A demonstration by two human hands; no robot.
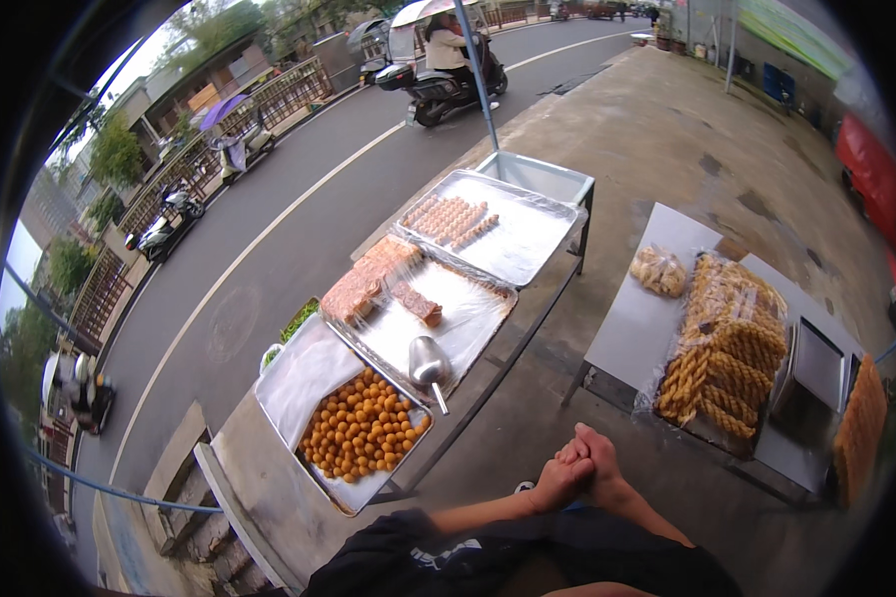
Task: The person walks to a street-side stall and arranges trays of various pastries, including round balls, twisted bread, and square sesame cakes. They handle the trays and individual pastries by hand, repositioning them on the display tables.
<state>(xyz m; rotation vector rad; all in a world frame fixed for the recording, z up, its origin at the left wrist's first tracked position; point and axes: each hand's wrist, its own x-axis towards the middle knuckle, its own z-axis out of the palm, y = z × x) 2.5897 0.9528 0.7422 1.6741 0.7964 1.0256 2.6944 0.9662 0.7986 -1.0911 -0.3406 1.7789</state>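
My left hand (560, 481) and my right hand (599, 457) are clasped together in front of my dark shirt, touching only each other. Nothing else shows in them, though the inner fingers are hidden. To their left, a tray of round golden-brown balls (366, 425) lies partly under plastic film. A metal scoop (427, 362) rests on the middle tray (478, 328), near a stack of pinkish-brown slabs (373, 276) and a separate piece (417, 304). Rows of small pale pieces (452, 222) lie on the far tray (530, 231). To the right, twisted fried dough (732, 343) sits piled under clear film.
A table with a bag of pale food (658, 271), metal trays (820, 363) and a flat brown slab (861, 433) stands at right. A plastic bin (545, 177) and a pole (478, 74) stand beyond the trays. A person rides a scooter (448, 86) on the road. Concrete steps (209, 522) drop at lower left.
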